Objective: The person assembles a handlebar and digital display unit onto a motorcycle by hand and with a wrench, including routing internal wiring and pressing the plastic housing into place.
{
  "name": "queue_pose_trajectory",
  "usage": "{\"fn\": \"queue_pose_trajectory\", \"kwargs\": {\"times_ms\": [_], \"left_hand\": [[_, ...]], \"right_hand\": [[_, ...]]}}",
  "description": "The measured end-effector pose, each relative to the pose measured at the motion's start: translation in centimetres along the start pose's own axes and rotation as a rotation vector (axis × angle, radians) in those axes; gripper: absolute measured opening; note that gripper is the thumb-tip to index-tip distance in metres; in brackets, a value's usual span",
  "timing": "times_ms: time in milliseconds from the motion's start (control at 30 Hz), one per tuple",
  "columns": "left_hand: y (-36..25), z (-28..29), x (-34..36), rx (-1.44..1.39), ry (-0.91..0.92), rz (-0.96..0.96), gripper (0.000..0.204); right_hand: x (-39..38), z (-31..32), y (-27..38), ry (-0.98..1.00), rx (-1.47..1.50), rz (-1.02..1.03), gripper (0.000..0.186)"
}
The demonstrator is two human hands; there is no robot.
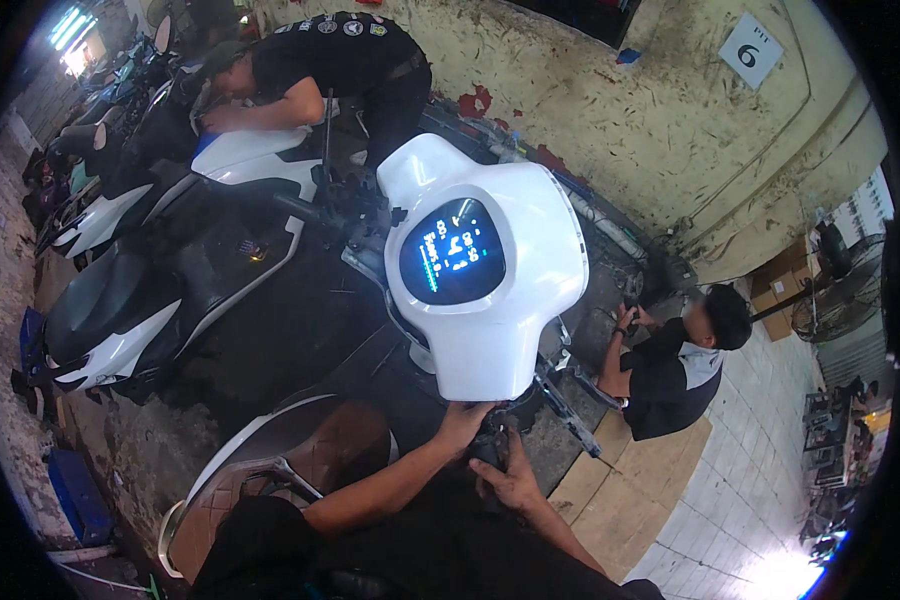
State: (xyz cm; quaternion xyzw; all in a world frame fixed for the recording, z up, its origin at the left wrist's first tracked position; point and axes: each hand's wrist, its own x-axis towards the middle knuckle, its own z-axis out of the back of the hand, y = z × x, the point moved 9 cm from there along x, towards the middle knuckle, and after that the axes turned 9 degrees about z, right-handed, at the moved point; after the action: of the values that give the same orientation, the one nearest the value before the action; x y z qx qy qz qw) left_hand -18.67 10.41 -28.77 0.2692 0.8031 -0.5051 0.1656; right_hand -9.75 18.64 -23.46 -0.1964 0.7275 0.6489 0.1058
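Observation:
A white scooter handlebar cover (515, 225) with a lit digital display (453, 252) stands in front of me. At its near end, my left hand (463, 428) is closed, fingers bent in under the cover's lower edge; what they hold is hidden. Just to the right and nearer, my right hand (513, 477) wraps round the black handlebar grip (486, 450), thumb on one side and fingers on the other. A black brake lever (570, 415) sticks out to the right of the cover.
A brown-seated scooter (340, 450) is at lower left, with white-and-black scooters (120, 330) beyond. One person (340, 60) bends over a scooter at the back; another (670, 375) crouches at right near cardboard (630, 480). A fan (838, 285) stands far right, and a stained wall (590, 110) runs behind.

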Motion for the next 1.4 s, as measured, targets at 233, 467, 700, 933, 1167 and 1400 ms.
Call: {"fn": "queue_pose_trajectory", "kwargs": {"times_ms": [233,467,700,933,1167,1400], "left_hand": [[-0.7,1.2,0.0,0.029,-0.174,-0.186,0.033],[-5.0,1.8,-5.7,0.33,-0.105,-0.457,0.034],[-5.0,0.3,-6.7,0.622,-0.025,-0.424,0.029],[-2.6,0.8,-5.4,0.392,0.073,-0.315,0.025],[1.5,2.5,-3.8,0.16,0.197,0.002,0.023],[5.4,3.1,-3.3,-0.28,0.293,0.246,0.026]], "right_hand": [[0.6,-0.1,0.9,-0.004,-0.023,0.068,0.084],[1.3,1.0,1.2,-0.062,-0.134,0.183,0.082],[0.9,1.2,1.2,-0.109,-0.202,0.133,0.083],[-0.1,1.3,2.6,-0.148,-0.455,0.143,0.088],[-1.0,2.2,3.8,-0.189,-0.181,0.2,0.078],[-1.0,5.1,4.4,-0.338,-0.492,0.283,0.058]]}}
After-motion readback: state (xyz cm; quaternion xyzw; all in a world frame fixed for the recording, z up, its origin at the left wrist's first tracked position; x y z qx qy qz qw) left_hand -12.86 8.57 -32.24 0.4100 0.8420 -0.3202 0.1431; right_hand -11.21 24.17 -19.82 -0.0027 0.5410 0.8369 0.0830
